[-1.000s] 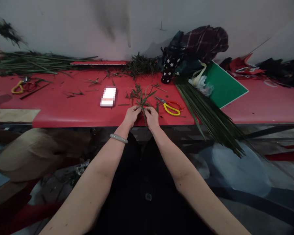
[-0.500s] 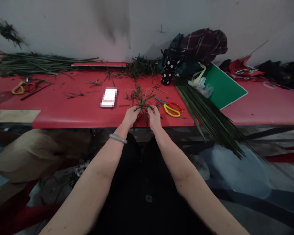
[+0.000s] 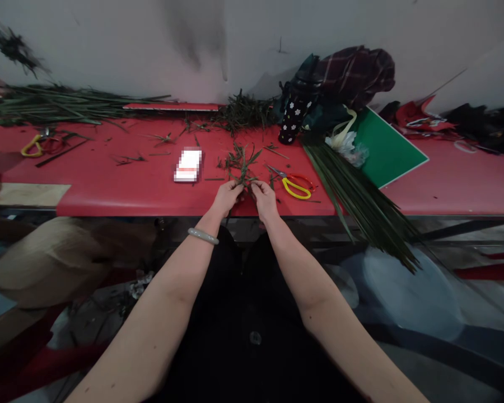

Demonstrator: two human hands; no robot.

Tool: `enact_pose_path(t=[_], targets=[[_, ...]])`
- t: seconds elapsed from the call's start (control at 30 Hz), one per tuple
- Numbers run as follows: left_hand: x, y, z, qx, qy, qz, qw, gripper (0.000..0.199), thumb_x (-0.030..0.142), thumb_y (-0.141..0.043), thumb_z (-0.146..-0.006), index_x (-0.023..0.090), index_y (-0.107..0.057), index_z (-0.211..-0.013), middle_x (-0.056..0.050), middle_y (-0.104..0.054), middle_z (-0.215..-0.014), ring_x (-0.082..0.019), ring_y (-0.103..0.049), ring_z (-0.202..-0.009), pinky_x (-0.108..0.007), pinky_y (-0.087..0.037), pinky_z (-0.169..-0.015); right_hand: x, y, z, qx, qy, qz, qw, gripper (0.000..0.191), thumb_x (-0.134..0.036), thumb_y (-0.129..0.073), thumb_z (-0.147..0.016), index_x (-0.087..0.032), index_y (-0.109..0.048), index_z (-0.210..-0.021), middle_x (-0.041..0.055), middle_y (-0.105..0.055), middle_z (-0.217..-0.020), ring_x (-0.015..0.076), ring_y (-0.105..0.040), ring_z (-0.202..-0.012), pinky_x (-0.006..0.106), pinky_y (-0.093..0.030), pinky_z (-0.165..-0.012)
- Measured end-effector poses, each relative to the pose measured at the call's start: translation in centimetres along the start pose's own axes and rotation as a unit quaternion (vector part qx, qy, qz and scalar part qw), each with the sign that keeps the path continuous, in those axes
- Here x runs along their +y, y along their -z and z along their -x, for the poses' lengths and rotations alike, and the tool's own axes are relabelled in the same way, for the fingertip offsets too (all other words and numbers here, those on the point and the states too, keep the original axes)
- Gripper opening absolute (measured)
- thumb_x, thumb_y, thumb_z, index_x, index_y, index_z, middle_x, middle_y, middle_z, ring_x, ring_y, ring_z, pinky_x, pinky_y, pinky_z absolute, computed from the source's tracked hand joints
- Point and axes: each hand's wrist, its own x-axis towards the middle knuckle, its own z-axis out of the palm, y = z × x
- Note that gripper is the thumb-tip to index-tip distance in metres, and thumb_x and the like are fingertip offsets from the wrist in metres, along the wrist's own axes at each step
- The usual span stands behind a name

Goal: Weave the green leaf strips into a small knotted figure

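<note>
Close to the front edge of the red-covered table (image 3: 121, 190), both hands pinch a small piece of woven green leaf strips (image 3: 244, 170), its loose ends fanning out. My left hand (image 3: 228, 197) grips it from the left, a grey bangle on that wrist. My right hand (image 3: 264, 198) has thumb and fingers closed at its right side. The fingertips partly cover the strips between them. Just right of the hands lie scissors (image 3: 296, 186) with yellow and red handles. Leaf scraps (image 3: 235, 157) are strewn behind the piece.
A phone (image 3: 188, 165) lies to the left. Long green leaves (image 3: 357, 196) hang over the front edge at right, beside a green board (image 3: 390, 148). A flowered tumbler (image 3: 293, 115) stands behind. Another pair of scissors (image 3: 33, 146) and a leaf pile (image 3: 67, 106) are far left.
Both hands stay at the same spot, fingers shifting slightly on the leaf strips. The strips' fanned ends have changed angle a little. The whole view has moved slightly.
</note>
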Motion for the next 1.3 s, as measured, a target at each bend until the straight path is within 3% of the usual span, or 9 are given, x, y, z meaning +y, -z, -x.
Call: enact_pose_path(t=[0.2, 0.43, 0.6, 0.7, 0.83, 0.93, 1.1, 1.3], targets=[[-0.1, 0.0, 0.0, 0.001, 0.0, 0.029, 1.0, 0.017, 0.03, -0.054, -0.071, 0.015, -0.051, -0.063, 0.002, -0.052, -0.048, -0.005, -0.043, -0.039, -0.018, -0.028, -0.039, -0.7, 0.5, -0.1, -0.043, -0.079, -0.089, 0.992, 0.024, -0.029, -0.06, -0.063, -0.02, -0.055, -0.085, -0.0025, -0.06, -0.078, 0.0093, -0.056, -0.074, 0.024, -0.045, -0.07], [-0.1, -0.2, 0.1, 0.013, -0.022, 0.067, 0.997, 0.02, 0.032, -0.057, -0.07, 0.015, -0.052, -0.062, 0.004, -0.047, -0.047, -0.005, -0.039, -0.041, -0.019, -0.029, -0.042, -0.8, 0.4, 0.1, -0.071, -0.076, -0.066, 0.992, 0.024, -0.033, -0.062, -0.06, -0.02, -0.057, -0.08, -0.0041, -0.057, -0.071, 0.0078, -0.051, -0.063, 0.024, -0.046, -0.066], [-0.3, -0.2, 0.1, -0.002, -0.038, 0.143, 0.989, 0.027, 0.035, -0.064, -0.064, 0.015, -0.062, -0.083, -0.001, -0.063, -0.072, -0.011, -0.056, -0.066, -0.024, -0.044, -0.065, -1.1, 0.0, 0.3, -0.092, -0.094, -0.001, 0.991, 0.025, -0.038, -0.061, -0.061, -0.019, -0.056, -0.076, -0.004, -0.057, -0.066, 0.0081, -0.049, -0.058, 0.025, -0.046, -0.062], [-0.5, 0.1, 0.0, -0.037, -0.011, 0.139, 0.99, 0.033, 0.037, -0.065, -0.063, 0.014, -0.065, -0.088, -0.004, -0.066, -0.08, -0.015, -0.059, -0.075, -0.029, -0.045, -0.074, -1.1, -0.2, 0.2, -0.156, -0.099, 0.047, 0.982, 0.027, -0.04, -0.062, -0.06, -0.017, -0.058, -0.075, -0.0037, -0.057, -0.065, 0.0082, -0.049, -0.059, 0.025, -0.044, -0.064], [-0.4, 0.5, -0.1, -0.087, -0.026, 0.119, 0.989, 0.031, 0.038, -0.065, -0.063, 0.015, -0.067, -0.084, -0.005, -0.067, -0.087, -0.017, -0.058, -0.087, -0.029, -0.042, -0.084, -0.7, -0.3, 0.2, -0.204, -0.074, 0.079, 0.973, 0.028, -0.039, -0.066, -0.057, -0.015, -0.057, -0.069, -0.0046, -0.054, -0.062, 0.0076, -0.047, -0.059, 0.024, -0.043, -0.064], [-0.3, 0.2, 0.1, -0.074, -0.016, 0.114, 0.991, 0.027, 0.035, -0.067, -0.06, 0.015, -0.066, -0.079, -0.003, -0.066, -0.077, -0.013, -0.058, -0.075, -0.026, -0.044, -0.074, -0.3, -0.4, 0.4, -0.175, -0.046, 0.096, 0.979, 0.025, -0.039, -0.061, -0.062, -0.016, -0.058, -0.073, -0.0044, -0.053, -0.06, 0.0086, -0.046, -0.057, 0.024, -0.043, -0.062], [-0.2, -0.6, 0.5, 0.067, -0.034, 0.126, 0.989, 0.018, 0.025, -0.069, -0.056, 0.014, -0.06, -0.069, 0.004, -0.055, -0.058, -0.005, -0.048, -0.054, -0.02, -0.04, -0.058, -0.4, -0.7, 1.2, -0.093, 0.05, 0.255, 0.961, 0.017, -0.032, -0.052, -0.071, -0.02, -0.061, -0.08, -0.0011, -0.059, -0.067, 0.0144, -0.052, -0.065, 0.03, -0.045, -0.068], [-0.4, -0.7, 0.3, 0.065, -0.035, 0.141, 0.987, 0.018, 0.023, -0.068, -0.056, 0.014, -0.059, -0.069, 0.004, -0.056, -0.062, -0.006, -0.05, -0.06, -0.02, -0.042, -0.063, -0.7, -0.9, 1.3, -0.087, 0.061, 0.271, 0.957, 0.014, -0.029, -0.056, -0.069, -0.022, -0.063, -0.079, 0.0004, -0.063, -0.071, 0.0181, -0.055, -0.071, 0.032, -0.044, -0.072]])
